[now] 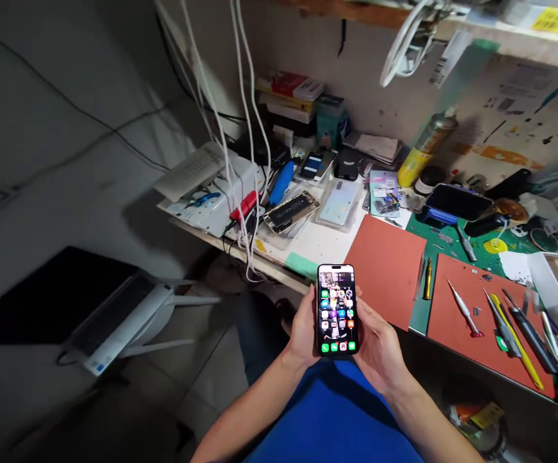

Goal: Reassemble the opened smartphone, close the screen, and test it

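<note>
A black smartphone with its screen lit and rows of app icons showing is held upright in front of me, just off the workbench's near edge. My left hand cups its left side and back, fingers wrapped round it. My right hand grips the right side, fingers closed behind the phone. Both forearms come up from the bottom of the picture over a blue shirt.
The workbench carries two red mats, screwdrivers and tweezers, an opened phone, boxes, a yellow spray can and a phone on a holder. White cables hang at the left. A white fan lies on the floor.
</note>
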Demonstrator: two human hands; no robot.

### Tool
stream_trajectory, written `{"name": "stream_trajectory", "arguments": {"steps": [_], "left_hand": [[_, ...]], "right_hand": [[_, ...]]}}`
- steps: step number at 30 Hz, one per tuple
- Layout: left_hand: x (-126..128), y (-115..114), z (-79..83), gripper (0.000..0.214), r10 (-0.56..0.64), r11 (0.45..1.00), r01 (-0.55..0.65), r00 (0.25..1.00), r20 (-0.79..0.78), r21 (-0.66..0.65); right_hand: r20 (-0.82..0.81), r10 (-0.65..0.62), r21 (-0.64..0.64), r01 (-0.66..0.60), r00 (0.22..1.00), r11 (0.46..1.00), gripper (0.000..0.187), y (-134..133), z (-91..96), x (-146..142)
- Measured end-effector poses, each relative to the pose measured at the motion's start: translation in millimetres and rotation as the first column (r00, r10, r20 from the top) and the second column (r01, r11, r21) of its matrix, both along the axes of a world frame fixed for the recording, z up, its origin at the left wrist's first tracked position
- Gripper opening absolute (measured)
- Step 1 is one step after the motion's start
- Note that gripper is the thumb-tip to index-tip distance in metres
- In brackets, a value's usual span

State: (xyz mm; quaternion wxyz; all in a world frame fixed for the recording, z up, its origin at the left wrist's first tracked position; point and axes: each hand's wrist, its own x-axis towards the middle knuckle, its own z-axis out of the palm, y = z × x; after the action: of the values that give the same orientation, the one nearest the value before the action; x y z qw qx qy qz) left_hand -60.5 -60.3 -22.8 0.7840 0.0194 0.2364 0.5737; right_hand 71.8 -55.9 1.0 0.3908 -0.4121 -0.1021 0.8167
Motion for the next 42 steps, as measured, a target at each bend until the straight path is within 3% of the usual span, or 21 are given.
{"name": "stream_trajectory", "arguments": {"steps": [7,12,22,31,42], "left_hand": [[-3,-21,-4.6,0.064,0.011,0.999,-0.013,0.999,0.045,0.044],[-3,-28,-4.7,0.058,0.087,0.995,-0.09,0.994,0.065,0.039],[-7,-32,-9.1,0.059,0.05,0.998,-0.051,0.998,0.038,0.034],[-6,-33,-5.8,0.048,0.126,0.99,-0.128,0.991,-0.037,-0.053],[-5,-34,-9.5,0.06,0.105,0.993,-0.105,0.994,-0.003,-0.052]], "right_hand": [[0.035,0.005,-0.045,-0.003,0.999,0.999,0.046,-14,-3.9,1],[0.032,0.014,0.0,-0.014,0.999,1.0,0.045,-20,0.1,-2],[0.029,-0.02,0.081,0.018,0.999,0.997,0.039,-27,10.8,-8],[0.013,-0.011,0.075,0.01,1.0,0.997,0.039,-29,10.7,-6],[0.018,-0.015,0.062,0.014,1.0,0.998,0.047,-32,11.1,-4]]}}
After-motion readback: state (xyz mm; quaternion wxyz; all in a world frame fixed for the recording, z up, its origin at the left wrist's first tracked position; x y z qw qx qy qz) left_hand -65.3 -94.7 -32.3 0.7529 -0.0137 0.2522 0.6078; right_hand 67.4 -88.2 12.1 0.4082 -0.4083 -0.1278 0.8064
